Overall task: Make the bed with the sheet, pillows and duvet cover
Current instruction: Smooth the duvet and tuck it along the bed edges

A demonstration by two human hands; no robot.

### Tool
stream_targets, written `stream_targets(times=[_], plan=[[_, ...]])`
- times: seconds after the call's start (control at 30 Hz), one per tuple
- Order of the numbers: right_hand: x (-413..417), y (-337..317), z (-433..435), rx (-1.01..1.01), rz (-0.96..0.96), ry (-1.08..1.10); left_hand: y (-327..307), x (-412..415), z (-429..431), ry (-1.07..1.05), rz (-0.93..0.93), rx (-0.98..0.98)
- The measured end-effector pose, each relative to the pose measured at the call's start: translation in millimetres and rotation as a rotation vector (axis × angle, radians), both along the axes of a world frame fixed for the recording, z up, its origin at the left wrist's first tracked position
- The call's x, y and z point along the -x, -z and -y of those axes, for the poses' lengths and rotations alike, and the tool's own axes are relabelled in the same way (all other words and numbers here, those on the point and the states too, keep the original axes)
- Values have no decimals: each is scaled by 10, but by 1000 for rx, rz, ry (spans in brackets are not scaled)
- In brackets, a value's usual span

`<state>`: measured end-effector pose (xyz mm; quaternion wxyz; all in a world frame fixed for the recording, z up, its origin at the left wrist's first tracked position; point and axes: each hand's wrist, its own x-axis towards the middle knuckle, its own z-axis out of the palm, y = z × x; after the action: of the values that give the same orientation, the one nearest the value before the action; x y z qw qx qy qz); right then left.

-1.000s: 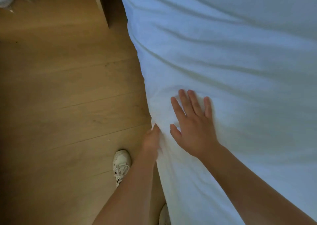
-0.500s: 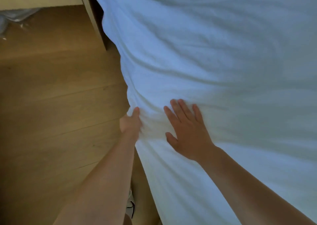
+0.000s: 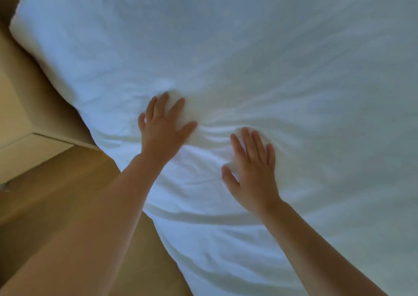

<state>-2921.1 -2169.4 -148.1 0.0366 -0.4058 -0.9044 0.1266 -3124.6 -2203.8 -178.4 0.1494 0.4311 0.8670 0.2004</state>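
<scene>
A white sheet (image 3: 271, 58) covers the bed and fills most of the view, with its left edge running diagonally from upper left to bottom centre. My left hand (image 3: 164, 126) lies flat on the sheet near that edge, fingers spread. My right hand (image 3: 253, 171) presses flat on the sheet a little to the right and nearer to me. Wrinkles fan out in the fabric between and around both hands. No pillow or duvet cover can be told apart in view.
A pale bedside cabinet (image 3: 20, 124) stands at the left, close against the bed's upper edge. Wooden floor (image 3: 56, 205) shows at the lower left beside the bed.
My left hand left the sheet's side edge and now lies flat on top of the bed. Both hands moved further along the bed, and the view swung toward the cabinet.
</scene>
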Motion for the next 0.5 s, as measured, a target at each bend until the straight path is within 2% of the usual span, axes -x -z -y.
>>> stream_targets(times=[0.13,0.27,0.33,0.4,0.5], plan=[[241,-4,-379,35,47,-22,55,118,-244,61,-84,-87],[434,130,-188,115,259,-529,28,358,-373,151,-194,-79],[501,141,-27,131,292,-695,-25,532,-459,225,-241,-49],[625,96,50,100,201,-624,-93,725,-552,293,-265,-21],[984,-35,-147,185,21,-178,-196,1105,-779,344,-251,25]])
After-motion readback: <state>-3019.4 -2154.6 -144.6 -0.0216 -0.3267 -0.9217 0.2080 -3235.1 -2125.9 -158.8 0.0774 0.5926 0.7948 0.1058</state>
